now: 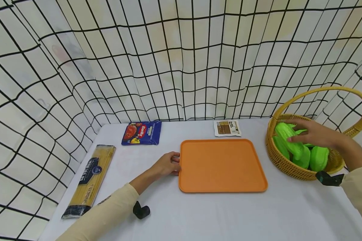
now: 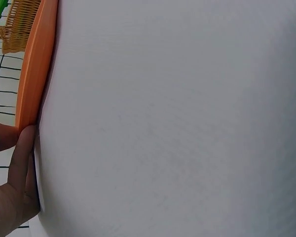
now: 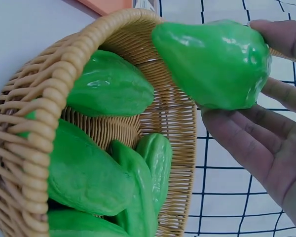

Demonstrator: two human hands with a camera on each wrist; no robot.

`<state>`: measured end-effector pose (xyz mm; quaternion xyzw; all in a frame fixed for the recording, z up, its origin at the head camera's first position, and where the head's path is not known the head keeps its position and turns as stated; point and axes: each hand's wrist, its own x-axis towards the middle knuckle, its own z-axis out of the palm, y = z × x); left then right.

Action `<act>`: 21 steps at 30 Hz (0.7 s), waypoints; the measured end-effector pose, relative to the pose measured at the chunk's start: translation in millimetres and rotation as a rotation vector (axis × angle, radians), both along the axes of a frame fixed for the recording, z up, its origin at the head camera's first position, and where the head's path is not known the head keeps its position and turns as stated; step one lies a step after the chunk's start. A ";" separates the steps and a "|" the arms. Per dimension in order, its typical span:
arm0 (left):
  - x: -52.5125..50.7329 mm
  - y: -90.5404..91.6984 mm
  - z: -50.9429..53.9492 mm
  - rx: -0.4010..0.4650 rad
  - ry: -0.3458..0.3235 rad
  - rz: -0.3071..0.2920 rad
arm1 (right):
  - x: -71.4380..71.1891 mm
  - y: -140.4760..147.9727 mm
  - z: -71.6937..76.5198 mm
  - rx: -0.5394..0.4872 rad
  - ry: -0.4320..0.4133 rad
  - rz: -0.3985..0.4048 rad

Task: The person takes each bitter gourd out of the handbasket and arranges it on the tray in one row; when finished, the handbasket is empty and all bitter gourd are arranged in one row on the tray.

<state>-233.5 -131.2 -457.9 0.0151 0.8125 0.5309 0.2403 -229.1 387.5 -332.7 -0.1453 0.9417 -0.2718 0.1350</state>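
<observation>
My right hand (image 1: 315, 134) holds a glossy green, ribbed, pear-shaped vegetable (image 3: 212, 64) over the wicker basket (image 3: 54, 94). Thumb and fingers grip its wider end, while the narrower end points over the basket's opening. Several similar green vegetables (image 3: 96, 170) lie inside the basket. My left hand (image 1: 168, 164) is at the left edge of an orange tray (image 1: 221, 167), lying flat on the white table. In the left wrist view, thumb and fingers pinch the rim of the tray (image 2: 34, 74).
At the left lies a pack of spaghetti (image 1: 92, 180). A blue Barilla pouch (image 1: 141, 133) sits farther back, and a small white-and-brown packet (image 1: 227, 128) lies behind the tray. Black netting over white cloth (image 1: 184, 67) encloses the back and sides. The basket's tall handle (image 1: 332, 88) arches upward.
</observation>
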 end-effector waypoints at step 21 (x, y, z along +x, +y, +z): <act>-0.1 0.5 3.2 -0.005 -0.005 0.004 | 25.2 -25.8 5.5 -0.046 0.001 0.046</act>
